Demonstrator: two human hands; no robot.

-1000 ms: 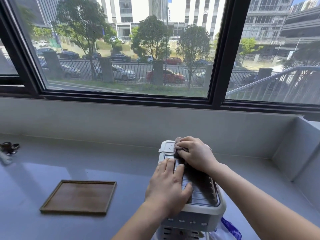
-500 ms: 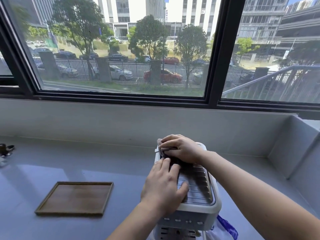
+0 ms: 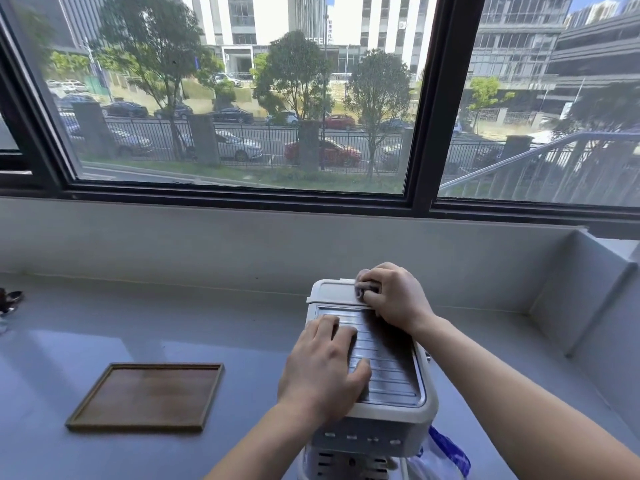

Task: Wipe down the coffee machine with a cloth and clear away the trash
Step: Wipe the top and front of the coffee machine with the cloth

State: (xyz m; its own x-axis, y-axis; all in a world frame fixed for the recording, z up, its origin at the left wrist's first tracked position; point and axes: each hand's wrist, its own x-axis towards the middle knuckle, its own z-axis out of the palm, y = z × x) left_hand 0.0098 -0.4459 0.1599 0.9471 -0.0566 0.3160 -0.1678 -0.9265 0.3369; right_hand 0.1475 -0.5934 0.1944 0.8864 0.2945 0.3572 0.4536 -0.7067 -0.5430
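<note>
The white coffee machine stands on the grey counter below the window, near the bottom edge of the view and right of centre, seen from above. Its top carries a ribbed metal grille, with a plain white lid behind that at the back. A row of small oval buttons runs across the front band.

The right hand sits at the back right corner of the top, its fingers curled down over a small grey cloth and pressing it onto the lid where lid and grille meet. Only a scrap of the cloth peeks out between the fingers. The left hand lies flat on the left half of the grille, fingers fairly straight and pointing toward the window, thumb spread out across the ribs; it grasps nothing (it just rests on the machine).

Just beside the machine's front right corner, a clear plastic bag with blue print lies on the counter, partly cut off by the frame. To the left, well apart from the machine, lies a flat rectangular wooden tray. A small dark object shows at the far left edge, too cut off to identify. Behind the counter a low pale wall rises to the black window frame, with trees and parked cars outside.
</note>
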